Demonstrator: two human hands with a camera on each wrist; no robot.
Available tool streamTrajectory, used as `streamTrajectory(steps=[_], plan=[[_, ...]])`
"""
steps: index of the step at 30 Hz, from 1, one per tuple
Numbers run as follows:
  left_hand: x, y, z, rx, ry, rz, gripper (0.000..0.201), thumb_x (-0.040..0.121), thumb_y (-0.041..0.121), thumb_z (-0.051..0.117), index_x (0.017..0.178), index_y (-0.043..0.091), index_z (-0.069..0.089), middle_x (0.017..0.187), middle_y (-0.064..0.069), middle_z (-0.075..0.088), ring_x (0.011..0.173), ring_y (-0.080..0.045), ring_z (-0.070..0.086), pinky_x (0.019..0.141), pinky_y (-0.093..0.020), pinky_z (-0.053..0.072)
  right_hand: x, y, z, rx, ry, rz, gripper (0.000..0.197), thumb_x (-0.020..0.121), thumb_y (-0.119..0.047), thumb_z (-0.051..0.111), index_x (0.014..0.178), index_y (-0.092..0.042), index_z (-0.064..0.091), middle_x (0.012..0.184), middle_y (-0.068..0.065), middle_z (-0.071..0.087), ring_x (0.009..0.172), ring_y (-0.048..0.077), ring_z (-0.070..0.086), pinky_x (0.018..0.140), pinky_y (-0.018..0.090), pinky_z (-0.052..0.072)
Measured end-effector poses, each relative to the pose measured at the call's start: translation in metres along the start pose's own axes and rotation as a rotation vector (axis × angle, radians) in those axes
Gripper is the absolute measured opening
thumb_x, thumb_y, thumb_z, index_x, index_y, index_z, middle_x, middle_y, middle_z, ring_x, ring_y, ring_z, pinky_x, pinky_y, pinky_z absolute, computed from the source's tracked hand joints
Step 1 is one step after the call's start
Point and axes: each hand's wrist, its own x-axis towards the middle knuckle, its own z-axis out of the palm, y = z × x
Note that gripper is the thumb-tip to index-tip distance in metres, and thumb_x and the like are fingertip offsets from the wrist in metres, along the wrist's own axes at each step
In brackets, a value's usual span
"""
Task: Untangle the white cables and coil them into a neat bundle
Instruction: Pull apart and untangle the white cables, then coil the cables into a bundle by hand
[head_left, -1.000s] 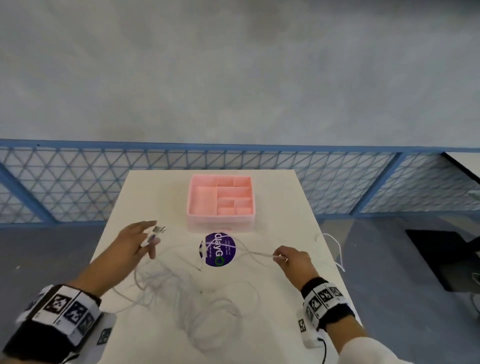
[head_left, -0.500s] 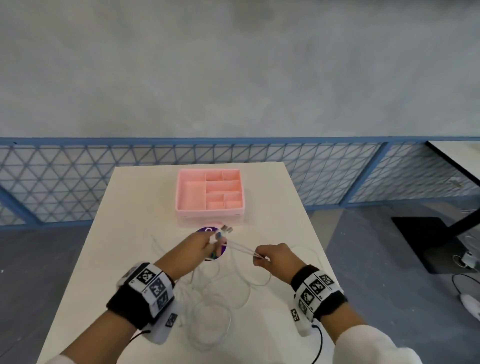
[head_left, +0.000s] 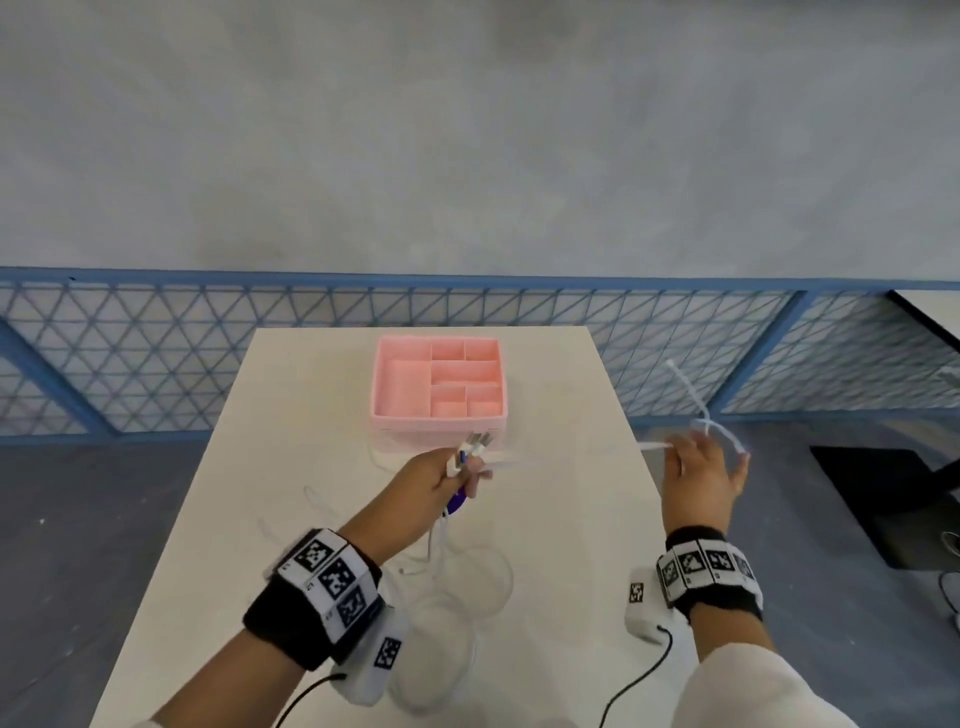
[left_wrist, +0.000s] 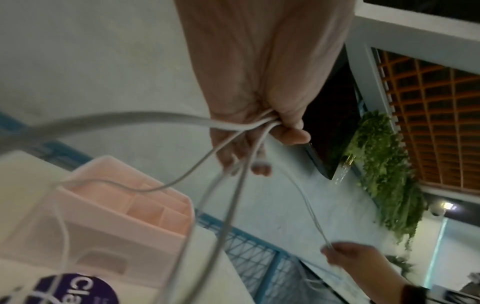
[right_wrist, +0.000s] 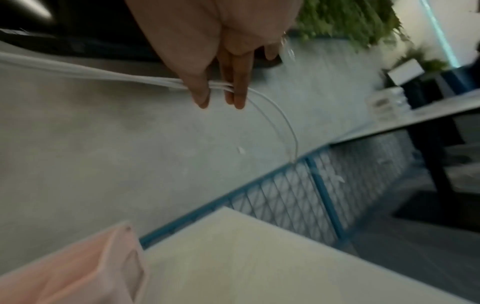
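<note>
While held: the white cables (head_left: 545, 460) run taut-ish between the two hands above the counter (head_left: 291, 467), blurred along the span in the head view.
Left hand (head_left: 436, 480): fingers curled round a bunch of strands just behind the plug ends (head_left: 475, 444), which stick out past the knuckles; the left wrist view shows several strands gathered in the fist and fanning down and out.
Right hand (head_left: 701, 478): out past the counter's right edge; thumb pressed against two straight fingers (right_wrist: 237, 90), pinching a pair of strands, with a free tail (head_left: 691, 392) arcing up beyond it.
Slack: loose loops (head_left: 452, 608) lie on the counter below the left wrist, overlapping; whether knotted cannot be told.
Handling, judged: light, thin, limp; no stiffness to hold a shape, so loops will spring or slump unless pinned. Smooth jacket likely slides through a soft pinch, which suits running a strand out.
Where to hold, judged: near the plugs as an anchor, the other hand on the run of the cord; pull on the cord gently, not at the plug joints.
Risk: a hard pull could tighten crossings in the loops.
Nearby: pink divided tray (head_left: 439, 415) behind the left hand; purple round sticker (head_left: 457, 501) partly hidden under it.
</note>
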Motion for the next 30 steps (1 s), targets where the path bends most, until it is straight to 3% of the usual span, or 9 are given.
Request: streamTrajectory(steps=[4, 7, 10, 13, 18, 22, 25, 27, 30], plan=[[-0.005, -0.018, -0.015, -0.266, 0.139, -0.198, 0.034, 0.095, 0.036, 0.039, 0.079, 0.012, 0.059, 0.089, -0.005, 0.067, 0.073, -0.01, 0.062, 0.071, -0.019, 0.047, -0.03, 0.041, 0.029, -0.136, -0.586, 0.203, 0.046, 0.084, -0.005, 0.051, 0.13, -0.008, 0.045, 0.134, 0.021, 0.048, 0.118, 0.036, 0.05, 0.103, 0.043, 0.04], [-0.014, -0.012, -0.031, -0.758, 0.238, -0.299, 0.03, 0.095, 0.019, 0.037, 0.068, 0.009, 0.045, 0.064, -0.004, 0.047, 0.039, -0.008, 0.041, 0.046, -0.018, 0.039, -0.052, 0.015, 0.038, -0.034, -0.729, 0.086, 0.051, 0.087, -0.008, 0.054, 0.136, -0.012, 0.038, 0.139, 0.014, 0.045, 0.116, 0.03, 0.053, 0.1, 0.036, 0.041], [-0.028, 0.001, -0.036, -1.136, 0.087, -0.265, 0.014, 0.072, 0.021, 0.051, 0.068, 0.013, 0.04, 0.06, 0.001, 0.037, 0.043, -0.008, 0.03, 0.045, -0.019, 0.031, -0.067, -0.058, 0.027, 0.38, -0.77, -0.043, 0.017, 0.089, -0.02, 0.056, 0.1, -0.033, 0.06, 0.104, 0.009, 0.067, 0.066, 0.012, 0.064, 0.075, 0.026, 0.052], [-0.036, 0.006, -0.035, -1.216, 0.028, -0.209, 0.017, 0.065, 0.021, 0.059, 0.077, 0.012, 0.05, 0.065, 0.001, 0.04, 0.049, -0.01, 0.034, 0.049, -0.022, 0.034, -0.082, -0.14, 0.007, 0.697, -0.873, -0.192, 0.013, 0.093, -0.024, 0.051, 0.096, -0.025, 0.064, 0.087, -0.003, 0.07, 0.067, 0.008, 0.064, 0.074, 0.019, 0.049], [-0.044, 0.012, -0.036, -1.03, 0.175, -0.173, 0.018, 0.086, 0.024, 0.046, 0.087, 0.01, 0.057, 0.065, 0.0, 0.052, 0.054, -0.011, 0.047, 0.053, -0.022, 0.044, -0.117, -0.206, -0.013, 1.048, -1.247, -0.101, 0.027, 0.086, -0.045, 0.047, 0.085, -0.026, 0.066, 0.071, -0.015, 0.07, 0.073, 0.001, 0.063, 0.078, 0.016, 0.051], [-0.052, 0.009, -0.046, -0.674, 0.277, -0.072, 0.027, 0.096, 0.026, 0.04, 0.091, 0.009, 0.061, 0.076, -0.003, 0.064, 0.065, -0.017, 0.064, 0.047, -0.024, 0.05, -0.129, -0.213, -0.011, 1.187, -1.365, -0.087, 0.04, 0.093, -0.045, 0.033, 0.095, -0.018, 0.063, 0.061, 0.003, 0.062, 0.057, 0.022, 0.061, 0.078, 0.033, 0.053], [-0.053, 0.006, -0.047, -0.242, 0.379, 0.021, 0.028, 0.089, 0.038, 0.041, 0.087, 0.024, 0.065, 0.081, 0.016, 0.066, 0.082, 0.0, 0.06, 0.077, -0.016, 0.046, -0.134, -0.22, -0.01, 1.184, -1.341, -0.07, 0.031, 0.09, -0.042, 0.045, 0.074, -0.016, 0.051, 0.049, -0.004, 0.042, 0.039, 0.012, 0.037, 0.053, 0.023, 0.042], [-0.052, 0.001, -0.049, 0.154, 0.446, 0.024, 0.035, 0.085, 0.051, 0.035, 0.087, 0.033, 0.065, 0.089, 0.02, 0.066, 0.093, -0.002, 0.054, 0.085, -0.025, 0.035, -0.137, -0.222, -0.012, 1.185, -1.287, -0.015, 0.028, 0.089, -0.039, 0.05, 0.068, -0.02, 0.055, 0.047, -0.008, 0.035, 0.04, 0.008, 0.027, 0.048, 0.022, 0.028], [-0.05, -0.005, -0.05, -0.024, 0.486, -0.051, 0.029, 0.086, 0.048, 0.047, 0.086, 0.03, 0.069, 0.101, 0.011, 0.068, 0.093, 0.0, 0.058, 0.089, -0.03, 0.039, -0.138, -0.221, -0.011, 1.176, -1.202, -0.023, 0.024, 0.095, -0.025, 0.043, 0.083, -0.011, 0.059, 0.045, -0.012, 0.031, 0.042, 0.006, 0.023, 0.044, 0.019, 0.022]])
